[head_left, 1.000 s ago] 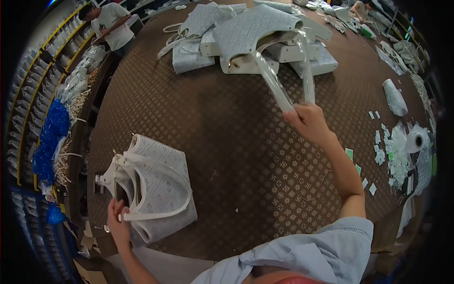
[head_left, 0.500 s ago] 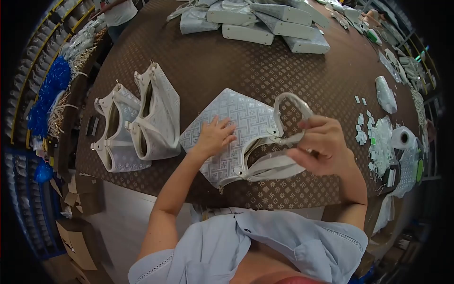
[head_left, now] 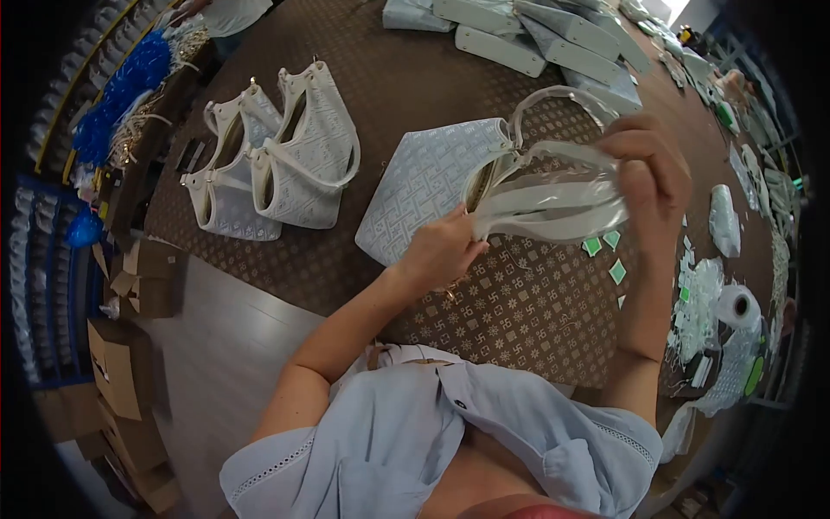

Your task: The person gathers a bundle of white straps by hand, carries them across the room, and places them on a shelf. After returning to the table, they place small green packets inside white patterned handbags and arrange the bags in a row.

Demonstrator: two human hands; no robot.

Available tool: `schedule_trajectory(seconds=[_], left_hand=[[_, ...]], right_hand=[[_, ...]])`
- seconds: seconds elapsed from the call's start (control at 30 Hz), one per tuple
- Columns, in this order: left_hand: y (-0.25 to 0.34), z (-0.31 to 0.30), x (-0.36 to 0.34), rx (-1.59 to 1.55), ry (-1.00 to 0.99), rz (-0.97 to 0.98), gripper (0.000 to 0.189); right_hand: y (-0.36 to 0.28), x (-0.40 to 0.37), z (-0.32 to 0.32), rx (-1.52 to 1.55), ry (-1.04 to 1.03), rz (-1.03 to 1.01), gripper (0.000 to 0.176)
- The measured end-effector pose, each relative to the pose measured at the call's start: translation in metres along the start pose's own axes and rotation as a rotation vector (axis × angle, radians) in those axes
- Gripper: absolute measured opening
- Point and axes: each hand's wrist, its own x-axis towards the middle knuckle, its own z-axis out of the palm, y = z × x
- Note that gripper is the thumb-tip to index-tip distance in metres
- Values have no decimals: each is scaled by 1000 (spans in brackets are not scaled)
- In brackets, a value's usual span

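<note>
A pale patterned handbag [head_left: 428,182] lies on the brown patterned table, its open top toward the right. My left hand [head_left: 441,253] is closed on the bag's top edge, at the base of a strap. Clear plastic wrap [head_left: 553,203] covers the white straps. Raised at the right, my right hand [head_left: 648,173] has its fingers closed round the plastic-wrapped straps. Two similar handbags stand side by side on the left, one [head_left: 229,164] behind the other bag's [head_left: 307,147] strap side.
Several pale bags [head_left: 501,52] are piled at the back. Small green-and-white tags [head_left: 617,272], a heap of tags [head_left: 696,298] and a clear roll [head_left: 737,305] lie at the right. A person [head_left: 233,16] stands at the back left. Cardboard boxes [head_left: 121,363] are on the floor.
My left hand has moved from the bag's flat side to its top edge. My right hand has moved up and right, drawing out the wrapped straps. The camera view has shifted.
</note>
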Motion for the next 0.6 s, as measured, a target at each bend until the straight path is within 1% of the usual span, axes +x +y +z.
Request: schedule_trajectory(seconds=[0.03, 0.07, 0.1, 0.13, 0.17, 0.2, 0.23, 0.27, 0.3, 0.33, 0.37, 0.4, 0.43, 0.5, 0.53, 0.57, 0.6], left_hand=[[0, -14, 2, -37, 13, -74, 41], [-5, -22, 5, -32, 28, -84, 41], [-12, -30, 8, -184, 24, -155, 36], [-19, -38, 10, -334, 21, -220, 32], [-33, -39, 11, -638, 118, -287, 27], [-43, -40, 12, -829, 232, -335, 25], [-49, -43, 14, -1017, 347, -377, 23], [-49, -51, 16, -934, 456, -325, 28], [-53, -53, 13, -927, 458, -330, 28], [-57, -55, 10, -1003, 497, -400, 34], [-59, -56, 11, -1079, 539, -460, 40], [-50, -58, 11, -976, 544, -455, 49], [-43, -57, 8, -972, 528, -467, 49], [-33, -54, 7, -1487, 591, -577, 48], [-27, -52, 6, -1626, 568, -560, 52], [-24, -48, 3, -1626, 560, -553, 52], [-23, -42, 1, -1610, 576, -588, 54]], right_hand=[[9, -4, -3, 12, -6, -18, 25], [16, -11, -2, -50, 191, 52, 32], [23, -22, -1, -110, 390, 131, 41], [33, -40, -7, -232, 299, 190, 51], [40, -54, 1, -258, 274, 258, 50], [50, -71, 10, -286, 246, 324, 49], [78, -110, 17, -501, -90, 461, 50], [98, -142, 20, -710, -433, 595, 51], [83, -143, 29, -704, -625, 725, 53], [69, -142, 43, -694, -821, 856, 55], [66, -137, 52, -693, -817, 852, 55], [60, -135, 62, -269, -442, 835, 59], [50, -134, 75, 145, -59, 787, 64], [16, -105, 108, 240, -77, 734, 72], [13, -102, 135, 281, -50, 675, 72], [16, -105, 164, 322, -27, 612, 73], [22, -104, 186, 320, -22, 608, 73]])
